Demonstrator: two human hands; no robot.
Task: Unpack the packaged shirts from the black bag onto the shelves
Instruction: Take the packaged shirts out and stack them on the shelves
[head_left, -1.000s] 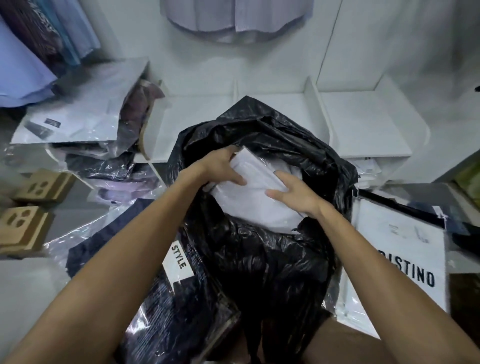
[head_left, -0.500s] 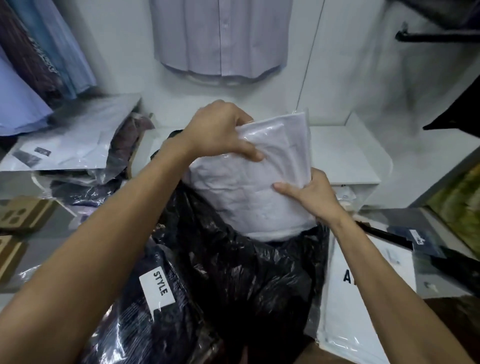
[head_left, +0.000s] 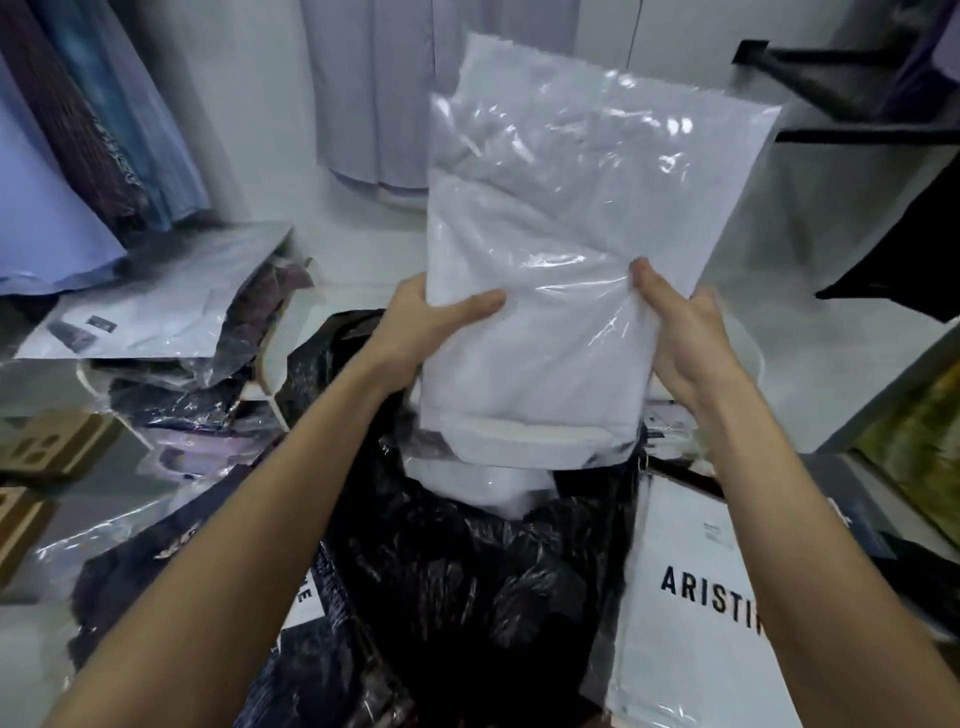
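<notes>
Shirt pack, white, in clear plastic, is standing nearly upright in the air above the black bag. Its long axis is running bottom to top, leaning slightly to the right, with the broad face turned toward the camera. The lower folded edge is hanging just over the bag mouth; the top edge is reaching up in front of a hanging shirt on the back wall. The plastic is wrinkling and catching glare.

Left hand is gripping the pack's left edge low down, thumb lying across the front face, fingers going behind and out of sight. Right hand is gripping the right edge at about the same height, thumb pressing on the front, palm along the side. Both forearms are reaching forward and upward from the bottom corners, converging on the pack.

More white material is showing in the bag mouth directly below the held pack. The bag is sitting between the forearms, crumpled and open.

Left of the bag, a stack of packs is lying flat. A dark pack is lying under the left forearm. A white pack printed "ARISTI" is lying flat just right of the bag, partly under the right forearm. White shelf is showing behind the right hand.
</notes>
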